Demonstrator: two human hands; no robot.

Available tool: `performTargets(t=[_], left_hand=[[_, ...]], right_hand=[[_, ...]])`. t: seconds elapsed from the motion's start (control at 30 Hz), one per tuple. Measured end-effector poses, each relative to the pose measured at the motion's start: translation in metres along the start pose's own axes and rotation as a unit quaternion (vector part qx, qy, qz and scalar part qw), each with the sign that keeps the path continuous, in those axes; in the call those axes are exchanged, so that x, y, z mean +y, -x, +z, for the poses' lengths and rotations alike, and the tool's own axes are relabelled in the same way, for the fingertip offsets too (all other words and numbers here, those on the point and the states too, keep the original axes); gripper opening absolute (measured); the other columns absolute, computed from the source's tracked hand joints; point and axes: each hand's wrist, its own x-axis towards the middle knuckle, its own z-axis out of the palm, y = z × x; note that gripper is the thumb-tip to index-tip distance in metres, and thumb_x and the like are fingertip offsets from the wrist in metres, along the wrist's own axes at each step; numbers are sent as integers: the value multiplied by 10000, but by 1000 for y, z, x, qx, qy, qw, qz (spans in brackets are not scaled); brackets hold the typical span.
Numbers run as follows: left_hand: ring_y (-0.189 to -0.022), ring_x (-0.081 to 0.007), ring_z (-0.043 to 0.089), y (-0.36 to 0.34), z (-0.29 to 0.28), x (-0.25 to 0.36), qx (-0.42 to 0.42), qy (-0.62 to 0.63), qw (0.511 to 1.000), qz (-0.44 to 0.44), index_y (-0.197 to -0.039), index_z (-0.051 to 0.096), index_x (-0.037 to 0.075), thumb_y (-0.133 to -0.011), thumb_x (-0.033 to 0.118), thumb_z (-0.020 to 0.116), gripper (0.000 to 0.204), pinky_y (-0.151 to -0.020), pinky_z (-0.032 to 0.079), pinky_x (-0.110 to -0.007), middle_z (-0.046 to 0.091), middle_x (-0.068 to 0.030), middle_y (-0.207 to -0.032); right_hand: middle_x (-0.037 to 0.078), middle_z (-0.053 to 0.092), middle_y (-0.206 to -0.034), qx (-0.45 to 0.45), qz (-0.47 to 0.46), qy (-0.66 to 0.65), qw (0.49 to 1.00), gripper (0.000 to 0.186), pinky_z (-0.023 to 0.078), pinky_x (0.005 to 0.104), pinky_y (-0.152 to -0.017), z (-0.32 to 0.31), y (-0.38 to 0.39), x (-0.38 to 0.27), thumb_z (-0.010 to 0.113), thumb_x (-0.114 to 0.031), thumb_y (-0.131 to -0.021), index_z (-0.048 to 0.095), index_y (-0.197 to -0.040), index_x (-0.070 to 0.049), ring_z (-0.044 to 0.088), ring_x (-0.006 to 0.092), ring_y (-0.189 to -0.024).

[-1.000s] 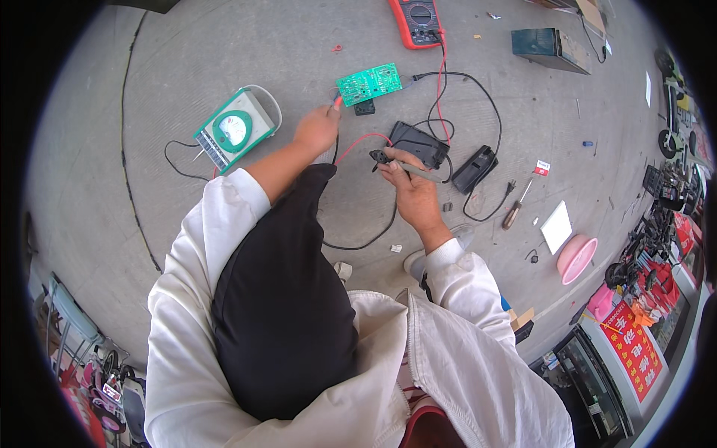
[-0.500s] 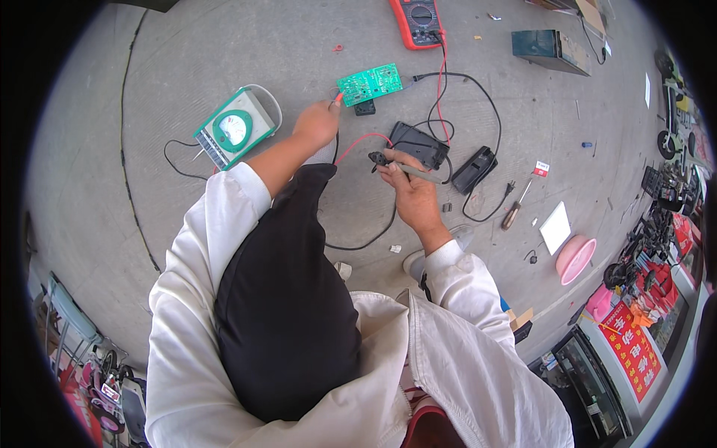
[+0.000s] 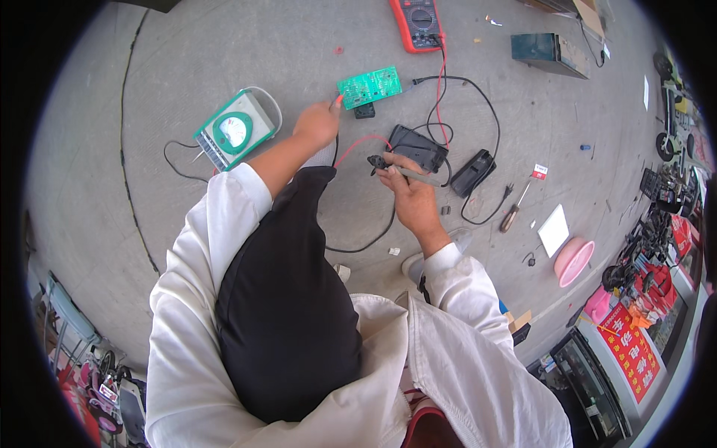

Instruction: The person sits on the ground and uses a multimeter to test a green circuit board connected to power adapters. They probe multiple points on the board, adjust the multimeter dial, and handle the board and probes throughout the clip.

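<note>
At the left end of a green circuit board [image 3: 371,86] my left hand [image 3: 317,125] is closed on a red-tipped test lead [image 3: 341,98], its tip by the board's near-left corner. Fingers hide most of that lead. My right hand [image 3: 414,198], nearer to me, grips a grey stick-like tool [image 3: 422,178] with a small dark piece [image 3: 376,163] at its left end; I cannot make out their exact kind. Just beyond that hand lies an open black plastic case half [image 3: 418,147]. A black block [image 3: 364,111] shows under the board's near edge.
A green-and-white analog meter [image 3: 235,131] stands at left, a red multimeter [image 3: 418,24] at the far side. Black and red leads loop across the floor near a second black case half [image 3: 473,172]. Rightward lie a screwdriver [image 3: 517,205], a white sheet [image 3: 553,231] and a pink basin [image 3: 573,262].
</note>
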Motion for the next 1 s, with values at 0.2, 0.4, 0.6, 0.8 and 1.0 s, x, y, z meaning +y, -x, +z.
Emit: performTargets(t=[0.2, 0.4, 0.6, 0.8, 1.0], left_hand=[[-954, -430, 577, -2, 5, -4, 22, -6, 1000, 10, -961, 645, -2, -959, 336, 372, 434, -845, 430, -496, 620, -264, -982], [-923, -427, 589, -4, 9, -7, 34, 12, 999, 2, -937, 657, 4, -953, 338, 385, 431, -825, 433, -491, 628, -264, -956], [-989, -437, 571, -1, 0, 0, -14, 1, 1000, -7, -982, 618, -33, -973, 337, 339, 463, -871, 429, -511, 608, -278, -1039], [-965, -440, 576, -3, 3, -5, -11, 5, 1000, 1, -956, 621, -35, -970, 339, 343, 466, -855, 431, -517, 612, -282, -1010], [-967, -439, 577, -3, 2, -2, -15, 2, 1000, -1, -955, 622, -33, -970, 339, 338, 468, -856, 430, -518, 613, -279, -1009]], right_hand=[[126, 610, -1085, -4, 8, 1, 1000, 243, 535, 286, -831, 0, 1, -5, 470, -78, -971, 563, -1170, 28, 647, 187, -969], [124, 605, -1092, -5, 9, 2, 1000, 244, 535, 281, -823, -1, 2, -4, 472, -82, -972, 563, -1173, 20, 648, 184, -964], [120, 602, -1098, -6, 9, -9, 1000, 243, 535, 283, -823, -2, 1, -1, 475, -84, -971, 563, -1172, 21, 645, 181, -963], [125, 600, -1104, -7, 9, -5, 1000, 245, 540, 290, -832, -2, 1, -2, 475, -84, -972, 562, -1174, 24, 643, 185, -966], [124, 596, -1121, -6, 9, -6, 1000, 249, 541, 289, -833, -2, 2, -2, 479, -83, -970, 563, -1175, 31, 644, 189, -972]])
